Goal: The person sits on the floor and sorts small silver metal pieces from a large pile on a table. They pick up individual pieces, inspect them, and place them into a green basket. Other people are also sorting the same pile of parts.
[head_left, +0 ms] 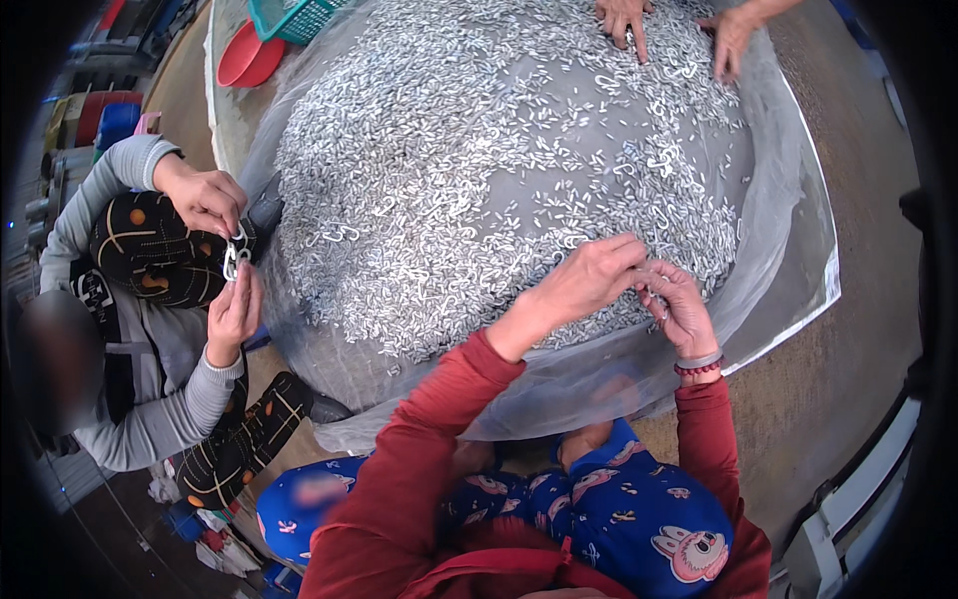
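Observation:
A broad heap of small whitish-silver pieces covers a sheet of translucent netting, with larger oval links among them. At the near right edge of the heap, my left hand and my right hand meet, fingertips almost touching. Thumb and fingers of my left hand are pinched together. My right hand is curled with its palm partly showing, and a small light piece seems to lie at its fingers. Exactly what either hand grips is too small and hidden to name.
On the left a seated person in grey sleeves holds pale oval links in both hands. Another person's hands touch the heap at the far side. A red bowl and a green basket stand at the far left.

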`<state>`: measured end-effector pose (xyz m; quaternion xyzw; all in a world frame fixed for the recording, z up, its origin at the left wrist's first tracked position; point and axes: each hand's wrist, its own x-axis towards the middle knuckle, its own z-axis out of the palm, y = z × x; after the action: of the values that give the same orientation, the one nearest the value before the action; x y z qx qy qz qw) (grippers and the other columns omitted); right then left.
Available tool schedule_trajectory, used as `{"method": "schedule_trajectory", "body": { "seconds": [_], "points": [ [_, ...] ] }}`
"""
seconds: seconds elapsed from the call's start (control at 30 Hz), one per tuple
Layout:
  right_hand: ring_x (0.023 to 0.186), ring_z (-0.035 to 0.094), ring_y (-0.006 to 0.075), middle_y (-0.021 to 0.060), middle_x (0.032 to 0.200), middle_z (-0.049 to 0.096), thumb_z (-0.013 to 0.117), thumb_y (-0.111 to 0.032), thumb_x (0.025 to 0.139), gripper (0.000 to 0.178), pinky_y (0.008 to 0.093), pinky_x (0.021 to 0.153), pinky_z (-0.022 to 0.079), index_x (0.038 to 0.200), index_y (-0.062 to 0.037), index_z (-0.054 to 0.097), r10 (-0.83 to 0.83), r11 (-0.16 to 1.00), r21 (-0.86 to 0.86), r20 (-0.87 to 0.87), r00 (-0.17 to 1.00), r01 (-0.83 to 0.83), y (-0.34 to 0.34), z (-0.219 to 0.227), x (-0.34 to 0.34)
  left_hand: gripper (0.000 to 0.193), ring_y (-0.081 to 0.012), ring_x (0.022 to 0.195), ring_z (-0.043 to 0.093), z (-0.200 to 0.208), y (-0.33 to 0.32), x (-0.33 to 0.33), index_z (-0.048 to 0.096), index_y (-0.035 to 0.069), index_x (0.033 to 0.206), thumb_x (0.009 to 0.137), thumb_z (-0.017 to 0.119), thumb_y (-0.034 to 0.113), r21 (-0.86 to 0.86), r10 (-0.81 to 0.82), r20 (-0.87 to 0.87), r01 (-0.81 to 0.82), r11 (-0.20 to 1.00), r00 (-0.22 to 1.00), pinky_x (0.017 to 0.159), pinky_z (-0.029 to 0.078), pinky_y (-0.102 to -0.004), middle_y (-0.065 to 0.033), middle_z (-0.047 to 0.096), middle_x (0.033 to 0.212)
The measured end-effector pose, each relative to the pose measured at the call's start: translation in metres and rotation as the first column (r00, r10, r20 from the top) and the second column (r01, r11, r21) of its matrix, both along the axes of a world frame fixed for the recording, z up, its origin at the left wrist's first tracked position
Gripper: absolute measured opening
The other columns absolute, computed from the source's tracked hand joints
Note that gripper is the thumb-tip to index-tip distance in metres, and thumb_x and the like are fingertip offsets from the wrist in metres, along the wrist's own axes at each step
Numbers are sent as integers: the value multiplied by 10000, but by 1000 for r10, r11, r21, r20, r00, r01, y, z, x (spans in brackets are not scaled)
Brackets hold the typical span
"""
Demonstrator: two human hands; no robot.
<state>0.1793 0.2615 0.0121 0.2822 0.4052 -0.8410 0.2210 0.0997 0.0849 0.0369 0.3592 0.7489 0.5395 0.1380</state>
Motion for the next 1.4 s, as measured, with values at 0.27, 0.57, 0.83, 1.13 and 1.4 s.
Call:
{"method": "schedule_trajectory", "body": {
  "seconds": [0.27, 0.57, 0.83, 1.13, 1.4],
  "points": [
    [663, 537, 74, 27, 774, 577, 600, -86, 869, 96, 159, 524, 408, 933, -15, 595, -97, 957, -264, 90, 991, 118, -26, -2, 28, 72, -244, 672, 608, -3, -23, 27, 623, 29, 830, 778, 666, 55, -57, 44, -58, -47, 997, 997, 557, 477, -332, -89, 580, 744],
    [681, 567, 78, 13, 789, 599, 616, -77, 859, 149, 161, 580, 470, 990, -5, 617, -116, 954, -269, 64, 991, 129, -32, 25, 9, 74, -232, 699, 638, 3, -40, 19, 633, 1, 868, 816, 636, 54, 8, 112, 64, -113, 994, 992, 598, 494, -320, -106, 621, 787],
    [659, 581, 92, 23, 779, 602, 626, -73, 848, 178, 215, 573, 501, 1007, 3, 646, 9, 999, -49, 23, 1000, -8, -27, 36, -2, 79, -235, 714, 622, 9, -52, -9, 641, 25, 872, 814, 637, 79, -141, -39, -38, 33, 989, 999, 609, 492, -324, -97, 613, 792],
    [602, 570, 103, 48, 751, 600, 642, -59, 826, 138, 225, 494, 478, 938, 22, 649, 144, 990, -26, 141, 980, -142, -10, 25, 20, 83, -224, 679, 615, -2, -46, 37, 614, 19, 836, 796, 665, 70, -126, -68, 100, 80, 989, 993, 582, 478, -325, -99, 603, 768],
    [534, 566, 123, 61, 688, 593, 592, -31, 825, 95, 231, 480, 466, 860, 40, 645, 440, 798, 459, -1, 898, -391, -18, 19, 35, 132, -292, 698, 617, -18, -47, 46, 599, 7, 849, 840, 590, 139, -206, -208, 86, 222, 953, 974, 603, 488, -371, -120, 581, 770]
  ]
}}
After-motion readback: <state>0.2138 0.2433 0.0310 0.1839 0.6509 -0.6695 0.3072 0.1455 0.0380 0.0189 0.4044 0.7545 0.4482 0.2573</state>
